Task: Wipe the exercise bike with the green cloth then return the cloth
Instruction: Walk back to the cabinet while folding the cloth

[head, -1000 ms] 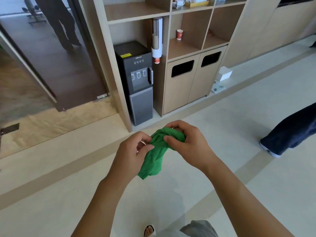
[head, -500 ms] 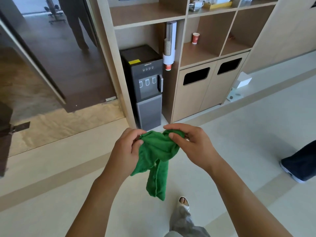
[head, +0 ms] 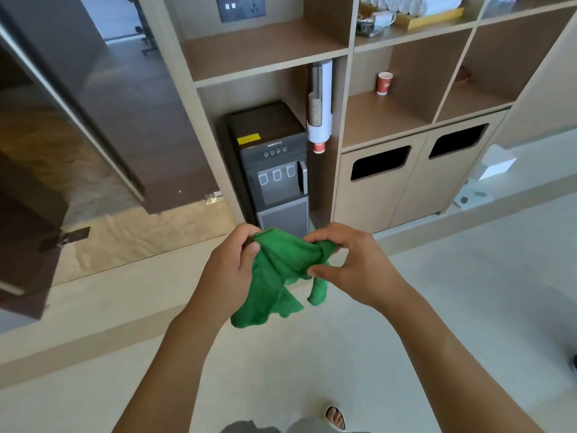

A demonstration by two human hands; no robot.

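While both hands are meeting at chest height: one cloth is being held between them.
Count: two hands, one green cloth (head: 281, 276), one water dispenser (head: 274, 170), two bin openings, one red paper cup (head: 384, 83) on a shelf.
Left hand (head: 228, 270): fingers are curling round the cloth's left upper corner, thumb pressing on top.
Cloth look: bright green, soft, crumpled, bunching between the two grips.
Cloth axis: its top edge is running left to right between the grips, loose ends hanging down below them over the pale floor (head: 468, 307).
Right hand (head: 352, 270): thumb and fingers are pinching the cloth's right end.
Beyond the grips: the dispenser is standing in the wooden shelving (head: 265, 51).
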